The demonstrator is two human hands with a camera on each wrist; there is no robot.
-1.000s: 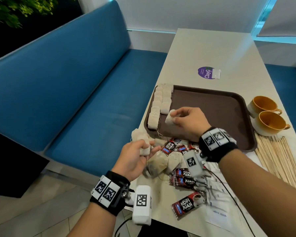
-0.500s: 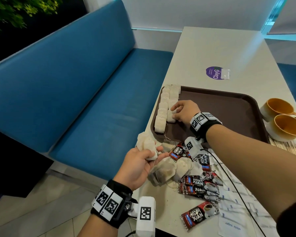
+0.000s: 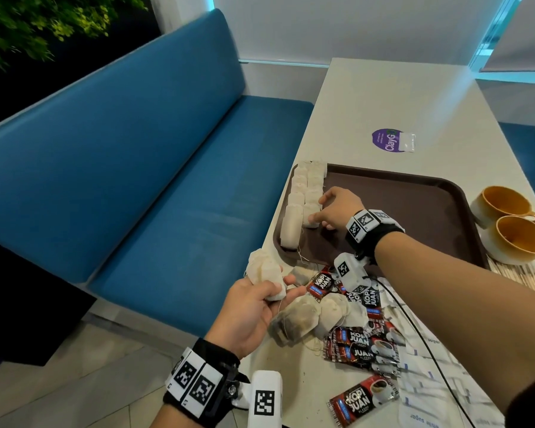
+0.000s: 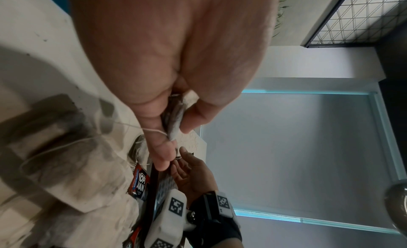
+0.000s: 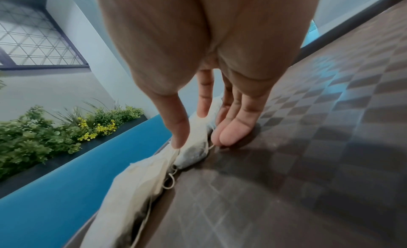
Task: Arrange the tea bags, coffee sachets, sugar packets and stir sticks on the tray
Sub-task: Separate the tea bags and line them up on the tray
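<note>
Fingers point(image 5: 231, 133) of the right hand point(image 3: 340, 208) are straight and loose, tips down on the brown tray point(image 3: 414, 205), nudging the newest tea bag point(image 3: 310, 222) in beside the two rows along the left rim. Left hand point(image 3: 250, 313) waits off the worktop point(image 3: 399, 97) edge, curled round a small bunch of tea bags point(image 3: 264, 276). Coffee sachets point(image 3: 360, 344), more loose tea bags point(image 3: 309, 316), sugar packets point(image 3: 430, 384) and stir sticks point(image 3: 525, 278) lie off the tray. Danger now, I'd say: trailing strings snagging a finger as it lifts, dragging the row crooked, or a bag slipping from that left-hand bunch over the edge.
</note>
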